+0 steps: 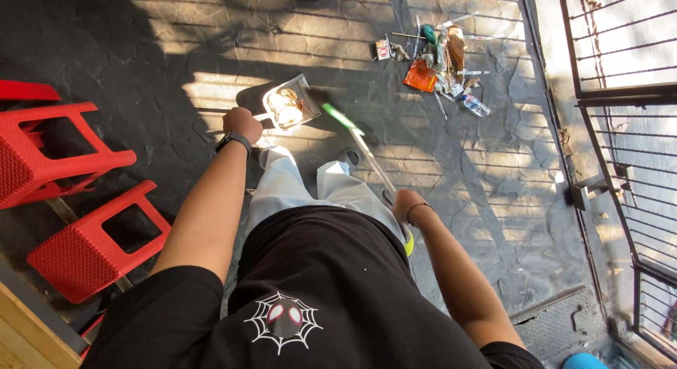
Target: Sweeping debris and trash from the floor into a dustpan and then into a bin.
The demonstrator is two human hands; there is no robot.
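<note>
My left hand point(241, 123) is closed around the handle of a metal dustpan point(303, 89) held out above the dark stone floor; crumpled pale wrappers lie in the pan. My right hand point(406, 204) grips the pale stick of a broom point(369, 157), whose green head point(343, 118) sits just right of the dustpan. A pile of litter point(438, 58) lies farther ahead: an orange wrapper, a small plastic bottle point(475, 105), paper scraps and sticks. I wear a black shirt and pale trousers, with a dark watch on my left wrist.
Two red plastic stools point(70, 157) lie tipped on the left beside a wooden edge. A black metal gate point(627, 129) runs along the right side. A metal floor grate point(560, 323) is at the lower right, with a blue object next to it.
</note>
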